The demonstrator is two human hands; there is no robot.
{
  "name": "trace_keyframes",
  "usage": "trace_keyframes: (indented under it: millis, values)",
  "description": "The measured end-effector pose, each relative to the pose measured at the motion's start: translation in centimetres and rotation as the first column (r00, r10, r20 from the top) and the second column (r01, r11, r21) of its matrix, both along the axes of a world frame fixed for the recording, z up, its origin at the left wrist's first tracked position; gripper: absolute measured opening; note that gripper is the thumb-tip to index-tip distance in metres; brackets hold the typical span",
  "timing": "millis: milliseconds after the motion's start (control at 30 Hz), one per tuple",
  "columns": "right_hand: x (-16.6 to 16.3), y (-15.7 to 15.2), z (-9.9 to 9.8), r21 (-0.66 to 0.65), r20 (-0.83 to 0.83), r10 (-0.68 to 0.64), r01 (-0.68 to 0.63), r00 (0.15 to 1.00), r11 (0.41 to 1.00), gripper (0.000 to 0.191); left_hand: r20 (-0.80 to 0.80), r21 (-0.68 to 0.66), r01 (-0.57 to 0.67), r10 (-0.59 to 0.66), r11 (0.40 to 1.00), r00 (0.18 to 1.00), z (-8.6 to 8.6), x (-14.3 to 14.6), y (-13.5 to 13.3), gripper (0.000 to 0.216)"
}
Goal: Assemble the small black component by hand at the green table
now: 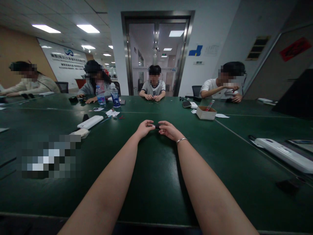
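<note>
Both arms reach forward over the green table [156, 182]. Between my fingertips is a small black object [157, 126], short and dark, too small to tell its kind. My left hand [144, 129] pinches its left end, where a pale bit shows at the fingertips. On the other end, my right hand [170, 130] closes thumb and fingers, partly covering it. A silver bracelet [182, 140] circles my right wrist. The hands are just above the tabletop, nearly meeting.
Left of my hands lie a white device [90, 122] and paper scraps [112, 113], with bottles [115, 95] behind. A small box [206, 113] stands right of centre. A long white device [285, 155] lies far right. Several people sit around the table.
</note>
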State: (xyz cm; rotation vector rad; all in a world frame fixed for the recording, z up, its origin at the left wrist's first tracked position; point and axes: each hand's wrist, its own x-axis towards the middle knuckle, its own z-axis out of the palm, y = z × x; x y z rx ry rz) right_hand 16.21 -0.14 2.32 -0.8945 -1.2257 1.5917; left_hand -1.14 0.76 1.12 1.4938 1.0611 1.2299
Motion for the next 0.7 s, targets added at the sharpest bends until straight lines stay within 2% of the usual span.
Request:
trace_keyframes:
  millis: [67, 167, 300, 433, 567, 667, 700]
  values:
    - [0.04, -0.14, 0.16, -0.011, -0.025, 0.041, -0.042, 0.999, 0.999, 0.026, -0.001, 0.008, 0.003, -0.003, 1.0, 1.0, -0.04, -0.01, 0.02, 0.038]
    - [-0.18, -0.03, 0.19, -0.015, 0.041, 0.061, -0.06, 0.997, 0.998, 0.013, -0.003, 0.022, 0.005, -0.005, 1.0, 1.0, -0.08, -0.02, 0.07, 0.039]
    - [-0.24, 0.12, 0.0, 0.05, 0.12, 0.035, -0.041, 0.992, 0.998, 0.01, -0.007, 0.021, 0.005, -0.005, 1.0, 1.0, -0.02, -0.03, 0.08, 0.038]
    - [0.06, -0.12, 0.05, 0.067, 0.033, 0.088, -0.09, 0.996, 0.994, 0.037, -0.022, 0.028, 0.008, -0.007, 1.0, 1.0, 0.1, -0.02, -0.05, 0.035]
    - [-0.21, -0.03, 0.11, 0.019, 0.107, 0.032, -0.034, 0.994, 0.999, 0.016, -0.033, 0.027, 0.006, -0.005, 1.0, 0.999, 0.2, -0.01, -0.22, 0.037]
    - [-0.33, -0.01, 0.13, 0.056, 0.126, 0.007, -0.014, 0.992, 0.998, 0.013, -0.038, 0.025, -0.005, 0.006, 1.0, 0.999, 0.29, -0.01, -0.31, 0.036]
    - [-0.29, -0.05, 0.16, 0.06, 0.098, 0.021, -0.027, 0.995, 0.998, 0.02, -0.04, 0.023, -0.007, 0.008, 1.0, 0.999, 0.31, 0.0, -0.33, 0.035]
